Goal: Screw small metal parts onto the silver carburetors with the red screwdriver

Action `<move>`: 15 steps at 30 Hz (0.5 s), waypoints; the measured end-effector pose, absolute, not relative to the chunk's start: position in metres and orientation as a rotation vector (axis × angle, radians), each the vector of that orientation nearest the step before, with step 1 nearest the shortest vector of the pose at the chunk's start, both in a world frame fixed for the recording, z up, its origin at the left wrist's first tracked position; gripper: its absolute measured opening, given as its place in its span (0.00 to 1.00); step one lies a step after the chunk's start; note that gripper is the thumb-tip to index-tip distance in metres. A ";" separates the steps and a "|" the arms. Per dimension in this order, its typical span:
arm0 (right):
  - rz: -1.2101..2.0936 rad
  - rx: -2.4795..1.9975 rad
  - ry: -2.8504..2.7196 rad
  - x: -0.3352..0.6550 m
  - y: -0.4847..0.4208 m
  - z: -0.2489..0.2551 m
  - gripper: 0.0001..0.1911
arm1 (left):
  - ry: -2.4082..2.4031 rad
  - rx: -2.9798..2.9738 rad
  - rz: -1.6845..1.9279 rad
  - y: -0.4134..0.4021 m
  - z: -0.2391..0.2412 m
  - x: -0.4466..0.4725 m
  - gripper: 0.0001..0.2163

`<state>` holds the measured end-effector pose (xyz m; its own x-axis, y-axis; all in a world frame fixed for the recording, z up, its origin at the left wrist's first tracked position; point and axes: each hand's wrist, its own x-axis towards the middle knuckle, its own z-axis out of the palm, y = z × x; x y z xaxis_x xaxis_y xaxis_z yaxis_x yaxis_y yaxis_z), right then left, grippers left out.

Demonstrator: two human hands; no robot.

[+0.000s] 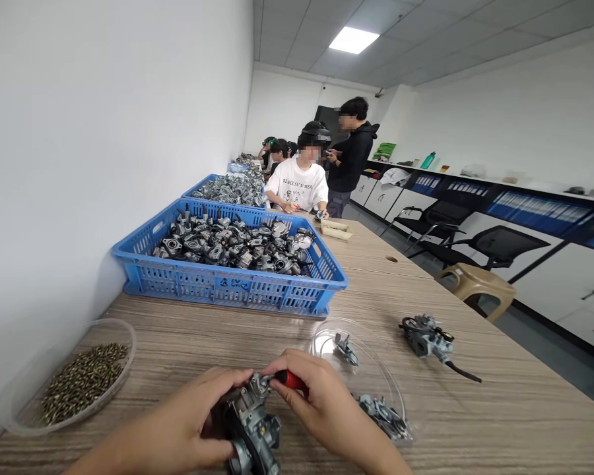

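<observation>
Bracing a carburetor [260,425] at the near side of the counter [188,343]; left hand [195,407] has its grip clamped around the body. Right hand [321,396]: grip closed on a red-and-black-handled tool [294,380], likely a screwdriver, at the carburetor's upper end. Tip hidden; cannot tell if seated. Main risk, my reading: a push off-axis, tip slipping, metal scarred or left fingertips jabbed, being just beside it. Slack left grip could let the uneven body twist. Clear round dish [371,371] of metal parts beside right forearm; a careless elbow swing could shove it. Tub of brass-coloured screws [84,382] off left, well apart.
</observation>
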<state>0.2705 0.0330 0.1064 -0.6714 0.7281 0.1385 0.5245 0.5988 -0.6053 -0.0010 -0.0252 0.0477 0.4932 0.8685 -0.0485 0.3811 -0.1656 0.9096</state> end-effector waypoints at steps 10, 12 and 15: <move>0.766 -0.987 -2.431 0.274 0.032 0.109 0.11 | 1.155 1.889 0.804 -0.026 0.070 -0.021 0.30; 0.773 -0.977 -2.422 0.276 0.033 0.109 0.12 | 1.242 2.010 0.881 -0.024 0.073 -0.026 0.22; 0.766 -0.979 -2.424 0.277 0.034 0.109 0.10 | 1.437 2.242 1.037 -0.016 0.073 -0.035 0.13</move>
